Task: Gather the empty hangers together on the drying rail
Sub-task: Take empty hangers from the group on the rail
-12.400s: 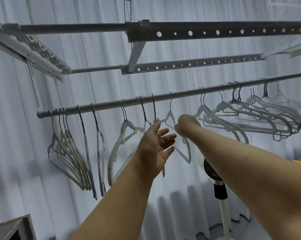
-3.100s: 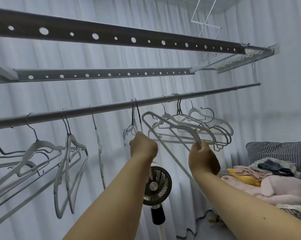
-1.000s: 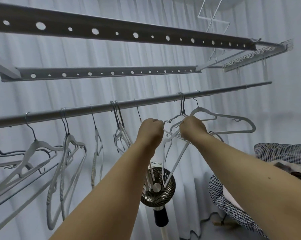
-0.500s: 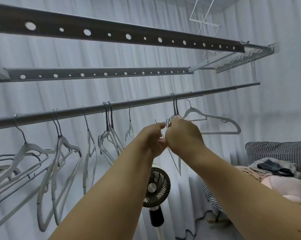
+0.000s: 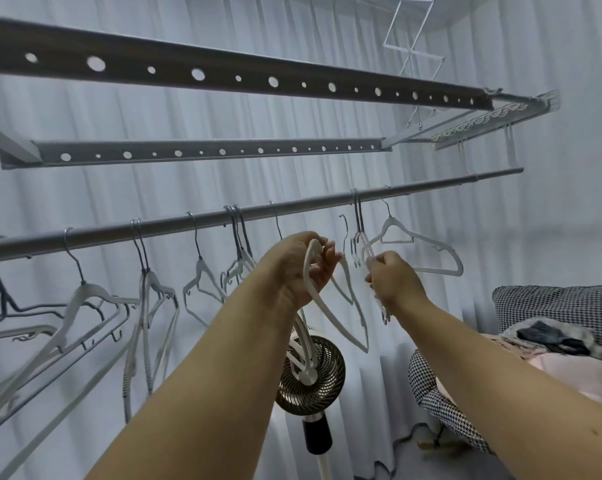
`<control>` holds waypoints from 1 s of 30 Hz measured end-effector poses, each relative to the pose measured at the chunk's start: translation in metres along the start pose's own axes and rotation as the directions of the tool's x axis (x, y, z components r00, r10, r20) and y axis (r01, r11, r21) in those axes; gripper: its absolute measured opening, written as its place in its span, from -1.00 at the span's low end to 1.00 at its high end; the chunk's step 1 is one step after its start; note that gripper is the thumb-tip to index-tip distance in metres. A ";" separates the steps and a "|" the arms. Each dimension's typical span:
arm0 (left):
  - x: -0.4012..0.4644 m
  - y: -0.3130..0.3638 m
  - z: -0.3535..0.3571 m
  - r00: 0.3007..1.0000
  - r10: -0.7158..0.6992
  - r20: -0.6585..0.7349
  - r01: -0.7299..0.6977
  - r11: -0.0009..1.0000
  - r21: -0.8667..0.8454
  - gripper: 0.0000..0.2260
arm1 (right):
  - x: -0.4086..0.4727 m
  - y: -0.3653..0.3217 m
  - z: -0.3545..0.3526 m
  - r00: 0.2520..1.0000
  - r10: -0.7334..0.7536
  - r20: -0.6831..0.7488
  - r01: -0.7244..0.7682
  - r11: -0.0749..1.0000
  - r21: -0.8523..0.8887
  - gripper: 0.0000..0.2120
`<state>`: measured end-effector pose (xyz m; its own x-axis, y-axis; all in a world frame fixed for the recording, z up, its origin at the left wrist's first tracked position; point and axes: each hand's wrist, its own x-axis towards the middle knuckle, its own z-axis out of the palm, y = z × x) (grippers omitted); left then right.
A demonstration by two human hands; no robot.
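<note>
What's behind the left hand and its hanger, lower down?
Behind the left hand and its white hanger stands a round fan on a pole. The left forearm hides part of the fan's grille; white curtain fills the background.

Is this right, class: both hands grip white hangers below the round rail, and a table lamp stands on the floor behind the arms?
Not quite. The left hand and right hand do grip white hangers below the rail, but the head view shows a standing fan behind the arms, not a table lamp.
</note>
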<state>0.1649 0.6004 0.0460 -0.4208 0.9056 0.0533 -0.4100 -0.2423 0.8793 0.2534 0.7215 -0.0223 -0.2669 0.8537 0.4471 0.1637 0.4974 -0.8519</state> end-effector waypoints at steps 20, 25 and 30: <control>-0.017 0.033 -0.022 0.989 0.146 0.029 -0.143 0.985 -0.095 -0.83 | -0.025 0.034 0.048 0.951 -0.007 0.309 -0.162 0.839 0.519 -0.68; -0.004 0.027 -0.021 0.975 0.219 -0.036 -0.221 0.974 -0.060 -0.92 | -0.024 0.026 0.062 0.938 0.073 0.339 -0.256 0.805 0.536 -0.55; 0.003 0.037 -0.026 0.933 0.348 -0.096 -0.360 0.912 -0.197 -0.63 | -0.008 0.045 0.048 0.938 -0.017 0.346 -0.145 0.887 0.438 -0.56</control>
<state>0.1274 0.5852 0.0669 -0.6131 0.7267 0.3098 -0.3817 -0.6158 0.6892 0.2176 0.7303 -0.0772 -0.5818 0.7389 0.3399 -0.2323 0.2495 -0.9401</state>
